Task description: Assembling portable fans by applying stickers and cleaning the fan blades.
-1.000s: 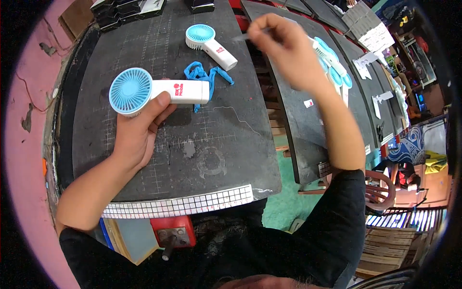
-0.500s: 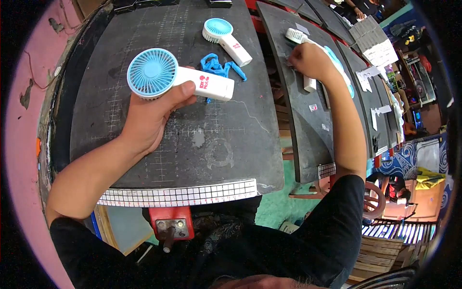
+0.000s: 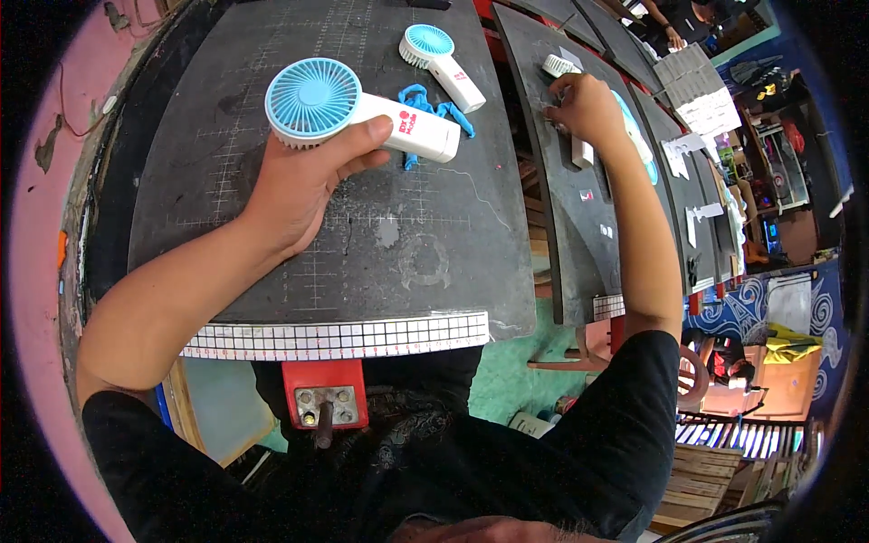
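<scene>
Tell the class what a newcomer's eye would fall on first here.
A newcomer's eye would probably fall first on the white handheld fan with its light-blue grille, held in the left hand above the dark table. A second fan lies farther back, near a crumpled blue strip. To the right, the right hand is over the neighbouring table.

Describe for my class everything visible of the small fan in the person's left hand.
The handheld fan looks plastic: a round, light-blue grille of radiating slats on a white head, joined to a straight white handle with red print. The left hand grips it over the dark table, thumb on the handle. The grille faces the camera; the handle points right. Whether it is running, I cannot tell.
</scene>
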Demonstrator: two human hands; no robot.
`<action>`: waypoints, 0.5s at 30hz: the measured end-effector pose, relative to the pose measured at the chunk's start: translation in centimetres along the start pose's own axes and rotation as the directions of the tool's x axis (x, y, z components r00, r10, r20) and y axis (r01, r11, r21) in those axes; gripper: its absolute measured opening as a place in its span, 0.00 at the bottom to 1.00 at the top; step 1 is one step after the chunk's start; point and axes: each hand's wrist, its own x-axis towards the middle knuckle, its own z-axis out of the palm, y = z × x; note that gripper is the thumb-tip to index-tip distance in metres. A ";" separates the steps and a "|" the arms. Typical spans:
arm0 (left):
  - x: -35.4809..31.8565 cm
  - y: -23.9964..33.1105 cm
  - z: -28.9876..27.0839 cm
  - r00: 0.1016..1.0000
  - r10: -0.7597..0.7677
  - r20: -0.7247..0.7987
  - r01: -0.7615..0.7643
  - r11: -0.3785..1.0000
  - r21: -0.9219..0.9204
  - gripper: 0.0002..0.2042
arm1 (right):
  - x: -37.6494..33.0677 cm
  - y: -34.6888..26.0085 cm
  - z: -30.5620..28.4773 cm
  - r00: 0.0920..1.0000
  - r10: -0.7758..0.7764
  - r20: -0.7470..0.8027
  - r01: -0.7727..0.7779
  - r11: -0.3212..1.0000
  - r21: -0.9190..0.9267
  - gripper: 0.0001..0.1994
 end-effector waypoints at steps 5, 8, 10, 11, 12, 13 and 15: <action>0.3 -0.3 -0.4 0.996 0.085 -0.024 -0.087 0.991 -0.102 0.14 | -0.6 0.8 0.1 0.985 -0.170 0.013 0.170 0.985 0.009 0.08; 0.9 -0.3 -0.4 0.994 0.104 -0.044 -0.111 0.979 -0.169 0.13 | -0.4 1.1 -1.0 0.968 -0.230 0.104 0.216 0.968 0.131 0.10; 1.0 -0.3 -0.5 0.992 0.102 -0.068 -0.113 0.975 -0.191 0.12 | -1.0 -0.9 -1.9 0.986 -0.161 -0.050 0.152 0.978 -0.140 0.14; 0.9 -0.2 -0.5 0.989 0.112 -0.099 -0.127 0.978 -0.165 0.12 | -1.3 -2.3 -2.7 0.985 -0.167 -0.050 0.159 0.977 -0.139 0.14; 0.6 -0.1 -0.6 0.983 0.123 -0.135 -0.142 0.980 -0.138 0.11 | -2.1 -5.6 -4.1 0.977 -0.187 -0.104 0.189 0.982 0.012 0.16; 0.6 -0.1 -0.7 0.982 0.124 -0.140 -0.143 0.980 -0.137 0.11 | -2.8 -8.2 -4.5 0.969 -0.190 -0.158 0.215 0.964 0.159 0.18; 0.6 -0.2 -0.2 0.973 0.176 -0.151 -0.186 0.981 -0.059 0.11 | -4.0 -11.3 -3.2 0.921 -0.339 -0.193 0.390 0.799 0.457 0.19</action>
